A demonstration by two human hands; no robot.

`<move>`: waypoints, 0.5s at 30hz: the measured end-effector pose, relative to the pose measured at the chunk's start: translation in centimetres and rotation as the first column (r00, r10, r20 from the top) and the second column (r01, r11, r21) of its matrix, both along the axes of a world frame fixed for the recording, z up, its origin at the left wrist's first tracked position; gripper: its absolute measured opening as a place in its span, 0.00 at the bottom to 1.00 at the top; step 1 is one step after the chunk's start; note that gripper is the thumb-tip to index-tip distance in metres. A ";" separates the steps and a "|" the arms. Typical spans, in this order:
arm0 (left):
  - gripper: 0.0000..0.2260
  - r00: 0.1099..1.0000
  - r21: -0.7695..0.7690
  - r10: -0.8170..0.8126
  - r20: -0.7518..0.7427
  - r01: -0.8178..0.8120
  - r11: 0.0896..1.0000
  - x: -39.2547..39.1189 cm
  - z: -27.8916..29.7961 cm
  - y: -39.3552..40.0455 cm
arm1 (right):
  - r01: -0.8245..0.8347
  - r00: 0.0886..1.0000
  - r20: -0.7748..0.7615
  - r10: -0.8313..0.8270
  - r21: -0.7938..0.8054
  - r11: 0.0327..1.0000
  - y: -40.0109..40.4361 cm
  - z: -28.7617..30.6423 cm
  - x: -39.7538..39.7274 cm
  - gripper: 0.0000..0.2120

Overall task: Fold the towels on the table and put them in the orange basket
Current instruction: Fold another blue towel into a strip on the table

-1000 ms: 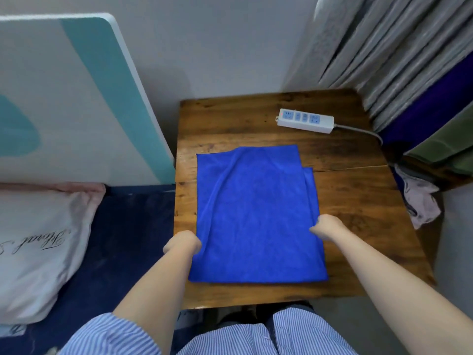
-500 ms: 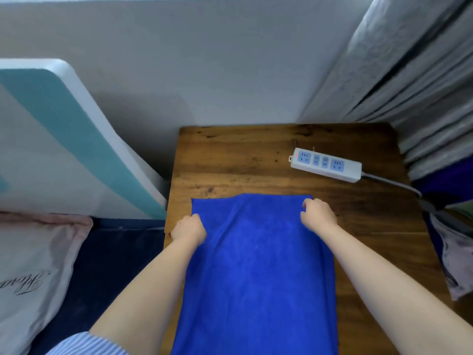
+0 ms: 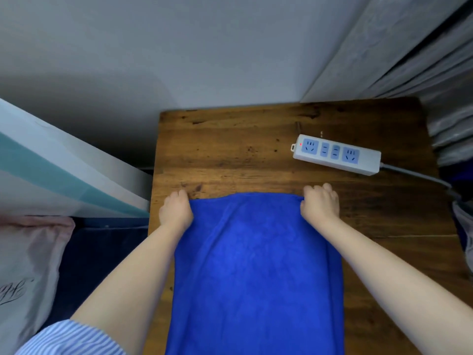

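Blue towel (image 3: 256, 265), far corners in both hands' grip

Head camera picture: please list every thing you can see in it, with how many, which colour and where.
towel: 1, blue, spread on the table from its middle to the near edge
table: 1, brown wood, centre, against the wall
power strip: 1, white with blue sockets, far right part of the table, its grey cable going off to the right
board: 1, white and teal, leaning left of the table
pillow: 1, pale pink, lower left
curtain: 1, grey, upper right
sleeve: 1, blue and white stripes, bottom left
left hand: 1, at the towel's far left corner
right hand: 1, at the towel's far right corner
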State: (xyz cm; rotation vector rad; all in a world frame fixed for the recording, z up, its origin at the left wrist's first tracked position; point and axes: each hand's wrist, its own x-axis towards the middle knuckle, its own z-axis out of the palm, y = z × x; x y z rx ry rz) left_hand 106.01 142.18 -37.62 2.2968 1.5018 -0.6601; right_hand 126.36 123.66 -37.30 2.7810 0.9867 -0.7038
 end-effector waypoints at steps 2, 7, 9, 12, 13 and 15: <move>0.13 0.999 -0.039 0.025 0.022 -0.024 0.999 -0.1 -0.1 0.0 | 0.015 0.999 -0.029 -0.015 -0.032 0.999 0.0 0.5 0.1 0.12; 0.10 0.943 -0.189 0.193 0.271 -0.144 0.971 -1.0 1.6 -0.4 | 0.139 0.940 -0.322 -0.111 0.063 0.988 -1.6 3.0 0.5 0.02; 0.08 0.891 -0.320 0.293 0.347 -0.182 0.930 -1.8 2.5 -0.6 | 0.234 0.858 -0.495 -0.140 0.132 0.963 -2.7 4.1 0.6 0.04; 0.12 0.841 -0.516 0.418 0.343 -0.203 0.832 -3.1 3.9 -1.0 | 0.551 0.599 -0.760 -0.252 0.162 0.819 -5.1 5.6 0.0 0.09; 0.12 0.824 -0.578 0.464 0.325 -0.215 0.787 -3.6 4.5 -1.3 | 0.641 0.492 -0.826 -0.275 0.130 0.757 -6.0 5.8 -0.3 0.11; 0.14 0.801 -0.636 0.515 0.305 -0.232 0.736 -4.5 5.1 -1.6 | 0.744 0.296 -0.906 -0.303 0.020 0.667 -7.8 5.8 -1.0 0.13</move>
